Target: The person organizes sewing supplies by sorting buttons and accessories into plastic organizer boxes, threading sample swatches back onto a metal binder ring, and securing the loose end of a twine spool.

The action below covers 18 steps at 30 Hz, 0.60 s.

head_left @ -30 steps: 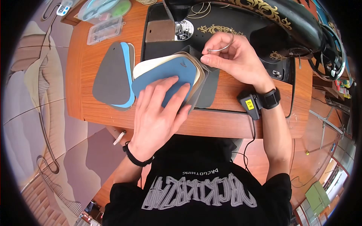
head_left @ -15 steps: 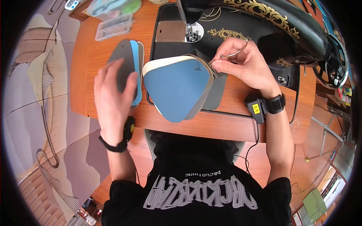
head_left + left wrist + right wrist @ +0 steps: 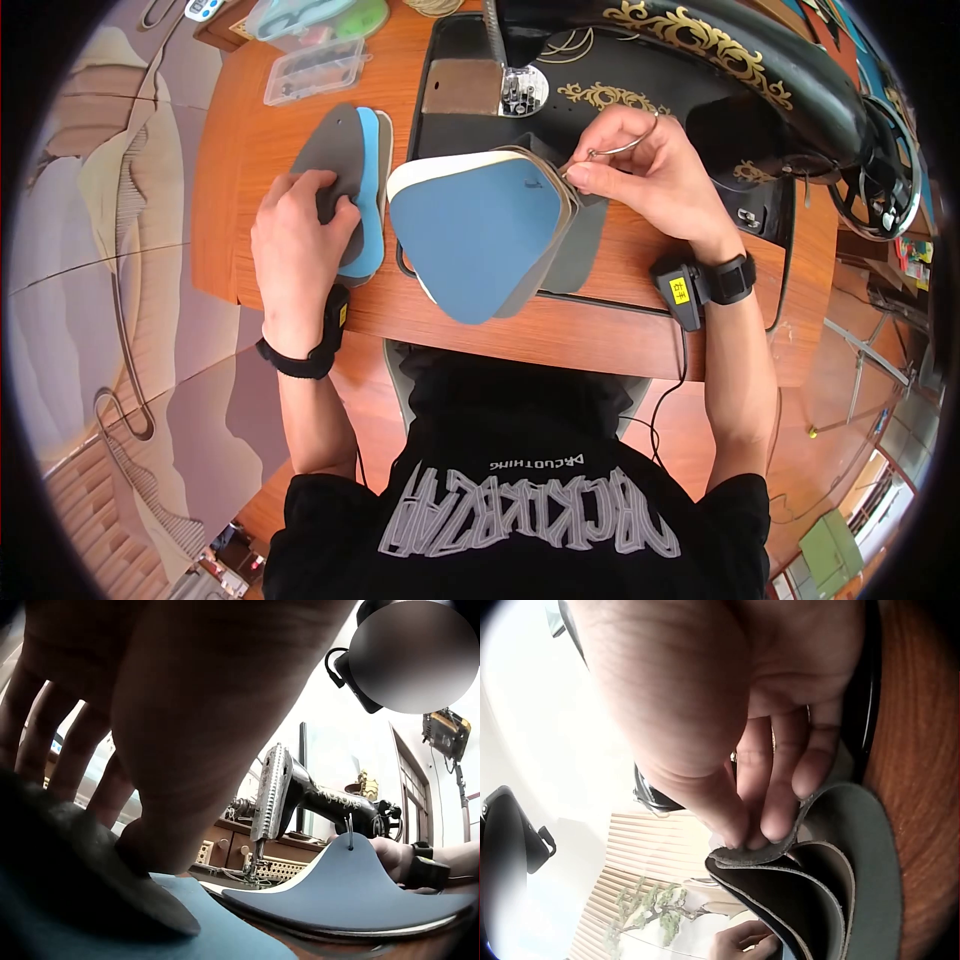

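My left hand (image 3: 305, 225) is over the left pile, its thumb and fingers bent around the dark grey sheet (image 3: 341, 140) on top; a light blue sheet (image 3: 370, 225) lies under it. In the left wrist view the grey sheet (image 3: 97, 862) stands slightly off the blue one. My right hand (image 3: 645, 175) pinches the corner of a fanned stack topped by a blue sheet (image 3: 475, 240), and an open metal ring (image 3: 628, 147) curves over its fingers. In the right wrist view, thumb and fingertips grip a bent dark sheet (image 3: 754, 855).
A black sewing machine (image 3: 700, 50) with gold ornament stands behind the hands, a brown piece (image 3: 463, 88) lying by its needle plate. Clear plastic boxes (image 3: 315, 72) sit at the back left. A cable runs down from the right wrist device (image 3: 678, 292).
My left hand has left the blue sheet, moved left and come down on the grey sheet of the other pile. My right hand keeps its pinch. The whole view has shifted slightly.
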Each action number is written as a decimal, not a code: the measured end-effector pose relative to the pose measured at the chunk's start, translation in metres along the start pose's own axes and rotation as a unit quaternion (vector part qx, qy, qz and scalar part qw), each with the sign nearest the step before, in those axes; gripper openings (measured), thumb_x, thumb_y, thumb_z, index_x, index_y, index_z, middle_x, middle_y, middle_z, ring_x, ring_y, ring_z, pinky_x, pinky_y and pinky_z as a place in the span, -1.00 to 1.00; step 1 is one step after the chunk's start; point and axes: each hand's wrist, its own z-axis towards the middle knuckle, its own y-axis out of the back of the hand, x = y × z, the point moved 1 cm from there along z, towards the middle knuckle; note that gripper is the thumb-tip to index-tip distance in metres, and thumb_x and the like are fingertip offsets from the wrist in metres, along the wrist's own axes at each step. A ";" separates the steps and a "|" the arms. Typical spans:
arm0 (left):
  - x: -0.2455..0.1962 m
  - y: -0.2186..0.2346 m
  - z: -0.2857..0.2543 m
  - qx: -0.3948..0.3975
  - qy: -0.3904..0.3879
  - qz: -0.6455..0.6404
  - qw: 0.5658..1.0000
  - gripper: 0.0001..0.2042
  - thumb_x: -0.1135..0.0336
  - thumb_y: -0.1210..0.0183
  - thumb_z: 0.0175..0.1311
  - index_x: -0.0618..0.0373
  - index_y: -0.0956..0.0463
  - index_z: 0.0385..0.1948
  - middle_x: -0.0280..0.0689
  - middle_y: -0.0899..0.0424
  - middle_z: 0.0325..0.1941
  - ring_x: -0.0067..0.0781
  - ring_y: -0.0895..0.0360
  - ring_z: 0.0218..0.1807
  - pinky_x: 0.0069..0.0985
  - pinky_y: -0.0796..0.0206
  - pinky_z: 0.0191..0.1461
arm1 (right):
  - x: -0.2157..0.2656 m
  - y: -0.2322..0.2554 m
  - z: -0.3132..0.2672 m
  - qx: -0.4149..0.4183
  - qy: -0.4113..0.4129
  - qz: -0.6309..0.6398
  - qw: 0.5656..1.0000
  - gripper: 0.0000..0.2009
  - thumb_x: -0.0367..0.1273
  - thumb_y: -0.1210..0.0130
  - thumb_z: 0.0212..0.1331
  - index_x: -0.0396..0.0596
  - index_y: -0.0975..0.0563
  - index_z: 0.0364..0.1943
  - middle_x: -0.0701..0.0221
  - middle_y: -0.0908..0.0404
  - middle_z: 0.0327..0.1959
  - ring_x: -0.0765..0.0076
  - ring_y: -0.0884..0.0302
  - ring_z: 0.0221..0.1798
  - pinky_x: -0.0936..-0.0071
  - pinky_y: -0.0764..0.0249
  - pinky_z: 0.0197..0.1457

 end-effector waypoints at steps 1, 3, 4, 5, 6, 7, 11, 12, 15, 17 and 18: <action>0.003 -0.001 0.001 -0.002 0.002 -0.017 1.000 -0.76 0.37 -0.31 0.17 0.25 -0.72 -0.15 -0.05 -0.74 -0.15 -0.01 -0.72 -0.11 -0.23 -0.55 0.03 | 0.001 0.000 0.000 0.001 -0.005 0.001 1.000 -0.89 -0.46 -0.38 0.27 -0.08 -0.63 -0.25 0.55 -0.71 -0.26 0.69 -0.63 -0.21 0.61 -0.59 -0.08; 0.010 -0.001 0.003 -0.005 0.001 -0.035 0.999 -0.78 0.40 -0.29 0.19 0.26 -0.71 -0.15 -0.06 -0.74 -0.16 -0.03 -0.72 -0.14 -0.25 -0.55 0.01 | 0.001 0.000 0.000 0.000 -0.009 0.002 1.000 -0.89 -0.45 -0.38 0.27 -0.07 -0.63 -0.25 0.56 -0.71 -0.27 0.69 -0.63 -0.21 0.61 -0.59 -0.09; 0.014 -0.001 0.005 -0.002 0.014 -0.072 0.997 -0.79 0.41 -0.28 0.22 0.27 -0.71 -0.14 -0.05 -0.75 -0.16 -0.06 -0.73 -0.17 -0.28 -0.55 -0.01 | 0.001 0.000 0.000 0.000 -0.011 0.003 1.000 -0.89 -0.45 -0.38 0.28 -0.07 -0.63 -0.25 0.56 -0.71 -0.27 0.70 -0.63 -0.22 0.62 -0.58 -0.09; 0.018 -0.001 0.006 0.001 0.028 -0.109 0.994 -0.79 0.43 -0.27 0.24 0.28 -0.71 -0.14 -0.04 -0.76 -0.16 -0.10 -0.74 -0.19 -0.32 -0.55 -0.03 | 0.000 0.000 0.000 0.001 -0.014 0.003 1.000 -0.89 -0.44 -0.38 0.28 -0.07 -0.63 -0.25 0.56 -0.71 -0.28 0.70 -0.63 -0.22 0.63 -0.57 -0.10; 0.021 0.001 0.004 -0.002 0.053 -0.147 0.988 -0.80 0.43 -0.27 0.30 0.29 -0.71 -0.11 -0.09 -0.77 -0.17 -0.24 -0.73 -0.21 -0.36 -0.53 -0.05 | 0.000 0.000 0.000 -0.002 -0.014 0.002 1.000 -0.89 -0.44 -0.38 0.28 -0.07 -0.63 -0.25 0.56 -0.71 -0.28 0.70 -0.63 -0.22 0.63 -0.57 -0.10; 0.019 0.003 0.001 -0.001 0.050 -0.148 0.988 -0.80 0.43 -0.27 0.30 0.29 -0.71 -0.11 -0.09 -0.77 -0.17 -0.24 -0.73 -0.21 -0.36 -0.53 -0.05 | 0.000 0.000 0.000 0.000 -0.010 0.004 1.000 -0.89 -0.45 -0.38 0.28 -0.08 -0.62 -0.26 0.55 -0.71 -0.29 0.69 -0.63 -0.23 0.64 -0.57 -0.12; 0.005 0.013 -0.020 -0.036 0.064 -0.270 0.960 -0.82 0.46 -0.26 0.35 0.27 -0.71 -0.09 -0.22 -0.75 -0.20 -0.39 -0.67 -0.21 -0.47 -0.49 -0.07 | 0.000 -0.001 0.000 -0.005 -0.016 -0.003 1.000 -0.88 -0.45 -0.38 0.28 -0.08 -0.61 -0.27 0.55 -0.69 -0.33 0.71 -0.62 -0.26 0.66 -0.57 -0.16; -0.005 0.013 -0.026 -0.047 0.012 -0.283 0.958 -0.82 0.47 -0.26 0.34 0.26 -0.71 -0.09 -0.23 -0.75 -0.18 -0.41 -0.66 -0.21 -0.48 -0.48 -0.08 | 0.001 -0.002 0.000 -0.002 -0.019 -0.002 1.000 -0.88 -0.45 -0.38 0.28 -0.08 -0.61 -0.27 0.55 -0.69 -0.33 0.71 -0.62 -0.26 0.66 -0.57 -0.16; -0.030 0.011 -0.039 -0.044 -0.070 -0.326 0.942 -0.81 0.52 -0.32 0.29 0.23 -0.72 -0.08 -0.24 -0.74 -0.17 -0.43 -0.61 -0.23 -0.52 -0.46 -0.11 | 0.002 -0.001 0.001 -0.007 -0.017 -0.012 1.000 -0.87 -0.44 -0.38 0.29 -0.08 -0.60 -0.26 0.57 -0.68 -0.34 0.73 -0.60 -0.28 0.67 -0.54 -0.18; -0.038 0.006 -0.045 -0.037 -0.078 -0.336 0.938 -0.82 0.52 -0.33 0.28 0.22 -0.74 -0.10 -0.24 -0.73 -0.17 -0.40 -0.62 -0.23 -0.52 -0.46 -0.13 | 0.001 0.001 0.000 -0.006 -0.028 0.013 0.999 -0.88 -0.44 -0.37 0.29 -0.08 -0.62 -0.21 0.55 -0.71 -0.24 0.72 -0.62 -0.22 0.65 -0.56 -0.11; -0.040 0.005 -0.047 -0.036 -0.079 -0.337 0.938 -0.82 0.52 -0.33 0.28 0.22 -0.74 -0.10 -0.24 -0.73 -0.17 -0.40 -0.62 -0.23 -0.52 -0.46 -0.13 | 0.001 0.001 0.000 -0.008 -0.028 0.013 0.999 -0.88 -0.44 -0.37 0.29 -0.08 -0.62 -0.21 0.55 -0.71 -0.24 0.72 -0.62 -0.22 0.65 -0.56 -0.11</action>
